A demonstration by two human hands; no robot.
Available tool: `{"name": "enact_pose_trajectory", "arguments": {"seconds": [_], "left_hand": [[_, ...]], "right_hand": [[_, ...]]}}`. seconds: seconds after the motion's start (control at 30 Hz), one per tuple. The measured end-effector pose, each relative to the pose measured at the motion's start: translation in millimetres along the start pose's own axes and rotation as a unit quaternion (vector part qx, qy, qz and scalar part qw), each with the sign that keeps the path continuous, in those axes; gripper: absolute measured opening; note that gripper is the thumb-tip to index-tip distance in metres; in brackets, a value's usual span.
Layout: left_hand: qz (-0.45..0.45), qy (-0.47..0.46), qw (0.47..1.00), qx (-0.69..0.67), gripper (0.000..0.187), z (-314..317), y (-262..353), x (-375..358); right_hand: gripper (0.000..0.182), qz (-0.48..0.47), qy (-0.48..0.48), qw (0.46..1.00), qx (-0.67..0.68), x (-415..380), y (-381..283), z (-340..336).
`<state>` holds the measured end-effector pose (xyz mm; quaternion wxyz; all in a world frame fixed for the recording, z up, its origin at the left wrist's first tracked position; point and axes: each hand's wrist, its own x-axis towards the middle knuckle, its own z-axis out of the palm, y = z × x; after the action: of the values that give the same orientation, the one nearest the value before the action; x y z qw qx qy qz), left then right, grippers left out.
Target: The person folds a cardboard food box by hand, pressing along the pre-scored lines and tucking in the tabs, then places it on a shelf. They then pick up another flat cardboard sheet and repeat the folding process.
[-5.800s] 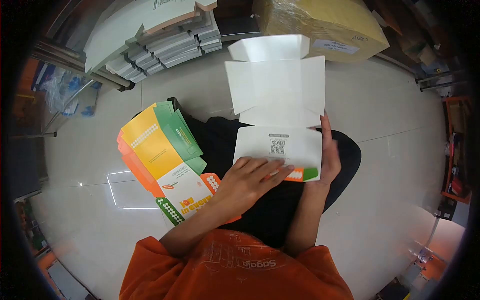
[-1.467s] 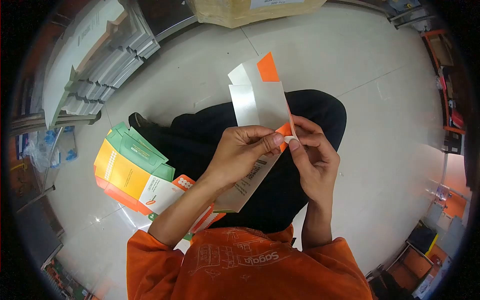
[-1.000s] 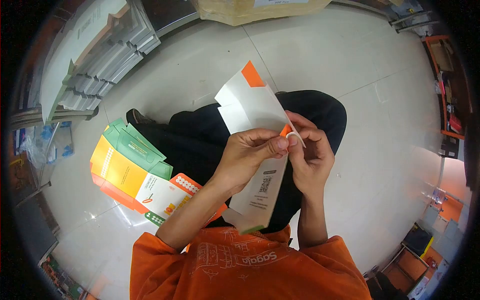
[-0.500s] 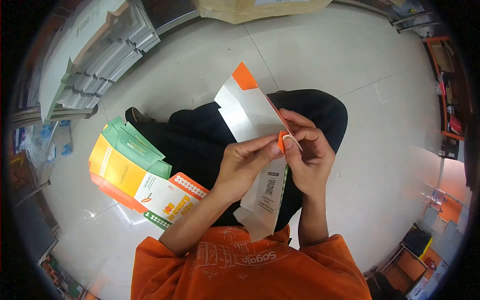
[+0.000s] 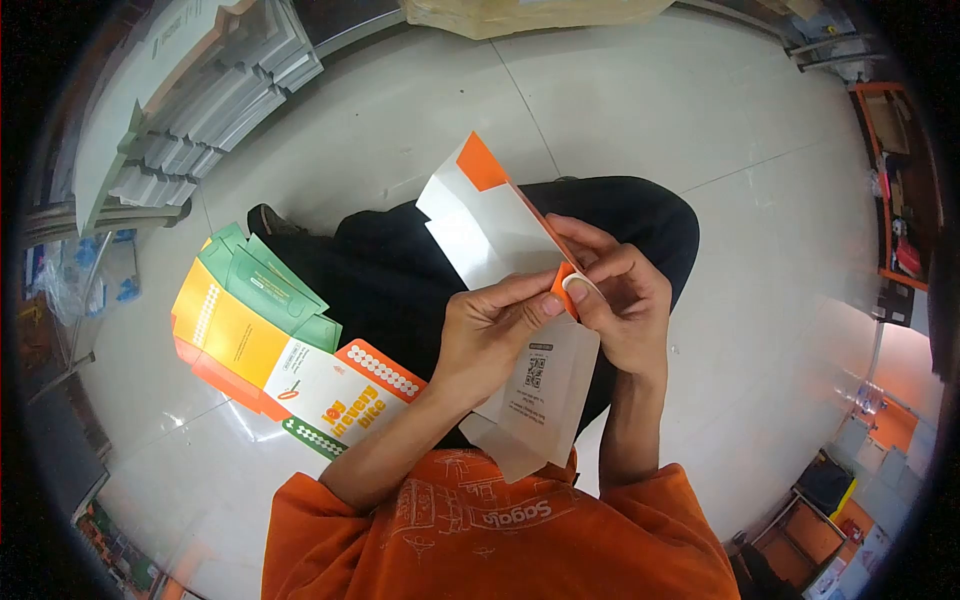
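Note:
A partly folded paper carton, white inside with orange flaps, stands up in front of my body over my crossed legs. My left hand pinches a small orange tab at the carton's middle between thumb and fingers. On the other side, my right hand is closed on the same spot, its thumb against a small white rounded piece beside the tab, its fingers behind the panel. The carton's lower panel, printed with a QR code, hangs below both hands. What the white piece is, I cannot tell.
Printed flat cartons in yellow, green and orange lie to the left beside my leg. Stacks of white folded card stand at upper left. A brown wrapped package sits at the top, and an orange-edged shelf at the right.
The carton's lower panel has turned to face me more, showing its QR code more squarely. My right thumb has shifted slightly over the white piece; both hands keep their grip.

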<state>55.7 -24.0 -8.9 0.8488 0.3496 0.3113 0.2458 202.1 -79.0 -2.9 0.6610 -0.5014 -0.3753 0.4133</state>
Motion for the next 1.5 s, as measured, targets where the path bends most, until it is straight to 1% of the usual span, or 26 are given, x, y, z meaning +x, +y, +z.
{"name": "enact_pose_trajectory", "arguments": {"seconds": [0.13,0.2,0.4,0.53,0.6,0.63,0.7,0.83,0.9,0.93,1.0,1.03,1.1,1.23,1.33,1.4,1.5], "left_hand": [[-0.014,0.008,1.000,0.027,0.026,-2,-1,2],[0.008,0.011,0.999,0.031,0.029,-3,-4,4],[0.019,0.015,0.999,0.043,0.028,-4,-10,4],[0.004,0.031,0.998,0.045,0.029,-5,-14,4],[0.037,0.035,0.999,0.017,0.029,-6,-17,5],[0.037,0.035,0.999,0.016,0.029,-6,-16,5],[0.018,0.040,0.999,0.015,0.030,-8,-14,5],[-0.012,0.055,0.998,0.011,0.030,-9,-7,3],[0.012,0.065,0.998,0.022,0.030,-10,-9,4],[0.012,0.067,0.997,0.021,0.030,-11,-9,4],[0.013,0.076,0.997,-0.021,0.030,-12,-9,7],[0.013,0.079,0.997,-0.022,0.030,-12,-8,7],[-0.007,0.086,0.996,-0.028,0.029,-10,-3,7],[-0.010,0.084,0.996,-0.026,0.029,-7,-2,7],[-0.017,0.093,0.994,-0.053,0.028,-6,-3,6],[-0.037,0.102,0.992,-0.069,0.026,-7,-5,6],[-0.044,0.109,0.989,-0.092,0.024,-8,-3,7]], "right_hand": [[0.009,0.006,-0.022,1.000,0.010,5,3,-7],[0.011,0.028,-0.052,0.998,0.037,6,5,-13],[0.013,0.050,-0.076,0.996,0.020,9,5,-17],[0.013,0.065,-0.097,0.992,0.040,15,5,-20],[0.014,0.093,-0.123,0.985,0.073,19,3,-21],[0.014,0.093,-0.123,0.985,0.073,21,1,-21],[0.012,0.111,-0.140,0.983,0.052,25,-1,-21],[0.010,0.114,-0.144,0.982,0.049,25,0,-20],[0.005,0.090,-0.132,0.987,-0.003,21,3,-19],[0.005,0.091,-0.133,0.987,-0.003,17,2,-16],[0.007,0.099,-0.058,0.989,-0.093,12,-4,-5],[0.007,0.100,-0.060,0.989,-0.092,11,-5,-1],[0.010,0.009,-0.022,0.973,-0.230,8,-6,4],[0.009,0.012,0.000,0.972,-0.236,4,-7,10],[0.009,-0.006,-0.017,0.965,-0.263,5,-5,7],[0.010,-0.053,-0.050,0.956,-0.284,8,-3,3],[0.010,-0.058,-0.044,0.950,-0.303,10,-7,8]]}}
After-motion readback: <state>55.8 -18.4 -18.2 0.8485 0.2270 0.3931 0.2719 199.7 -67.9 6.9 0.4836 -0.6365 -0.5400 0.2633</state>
